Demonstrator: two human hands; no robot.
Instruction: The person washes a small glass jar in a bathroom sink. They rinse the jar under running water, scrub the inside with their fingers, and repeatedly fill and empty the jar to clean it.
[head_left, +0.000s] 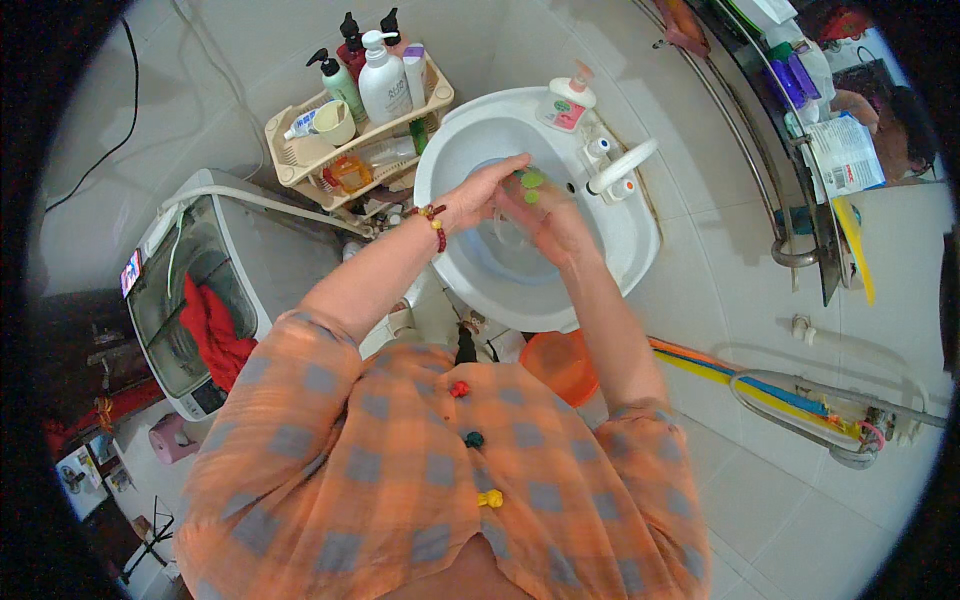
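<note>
Over the white washbasin (517, 315), my left hand (476, 196) and my right hand (559, 221) come together around a clear vessel (514, 229) with green patches, probably a glass. Blur on my right hand hides exactly how its fingers lie on it. Part of the vessel is covered by my hands. A pale bluish round shape (480, 259) lies below in the bowl; whether it is a tub or water I cannot tell. The white tap (626, 165) stands at the basin's right rim, with a pump soap bottle (566, 105) behind.
A cream two-tier rack (281, 150) with several bottles is at the upper left. Below it stands a washing machine (262, 240) with red cloth (214, 330). An orange bucket (559, 367) sits under the basin. A glass shelf with a metal rail (739, 135) juts out at the right.
</note>
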